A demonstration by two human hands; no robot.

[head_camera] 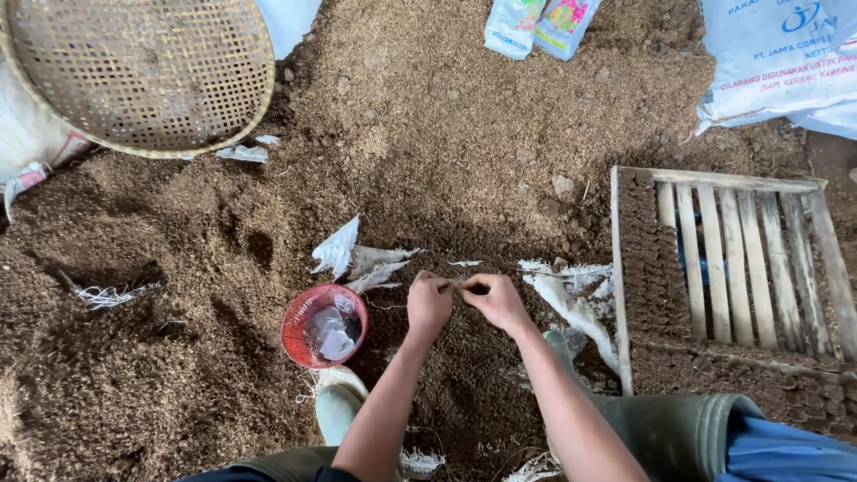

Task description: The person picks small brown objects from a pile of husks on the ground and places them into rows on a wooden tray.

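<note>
My left hand (428, 303) and my right hand (496, 300) meet over the brown soil mix, fingertips pinched together on a small clear plastic bag (455, 286) held between them. The bag is mostly hidden by my fingers. Just left of my left hand a small red plastic basket (302, 314) sits on the soil and holds several clear plastic bags (330, 335). My pale rubber boot (339, 406) shows below the basket.
A wooden slatted tray (741, 259) to the right holds rows of soil-filled small bags along its left side. A round woven bamboo sieve (143, 71) lies top left. White sacks (777, 54) lie top right, two packets (536, 25) at the top, torn white sack scraps (571, 299) nearby.
</note>
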